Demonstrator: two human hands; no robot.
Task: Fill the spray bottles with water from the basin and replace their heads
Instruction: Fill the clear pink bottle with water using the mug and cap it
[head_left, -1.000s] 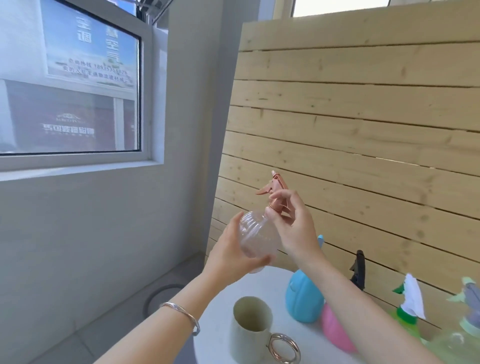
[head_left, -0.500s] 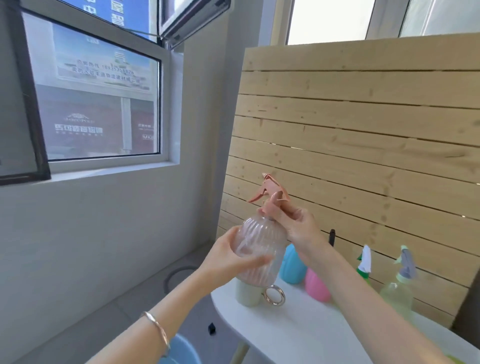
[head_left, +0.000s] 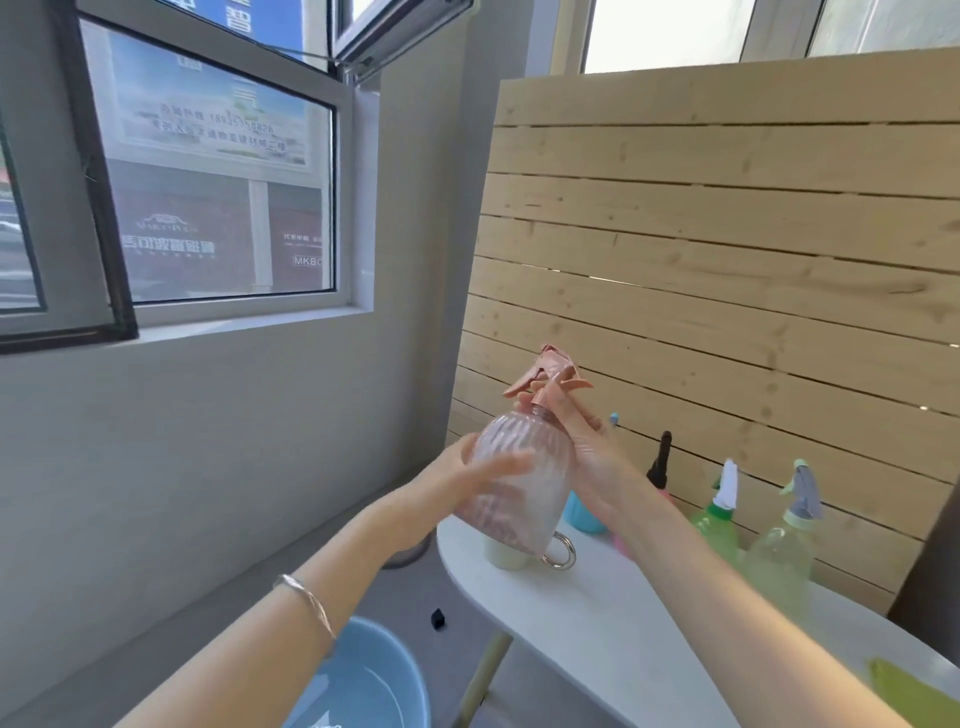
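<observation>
Nearest, the blue basin (head_left: 363, 686) sat on the floor under the left forearm. Above the white table (head_left: 597, 613) edge, the left hand (head_left: 462, 483) gripped the ribbed pink bottle (head_left: 519, 499) round its belly, fingers spread and blurred. The right hand (head_left: 587, 452) pinched the collar of the pink spray head (head_left: 545, 371), which sat on the bottle's neck. Behind them, on the table, stood a cream mug (head_left: 504, 558), a teal bottle (head_left: 584, 514) and two green spray bottles (head_left: 719, 525) by the wooden slat panel (head_left: 727, 234).
</observation>
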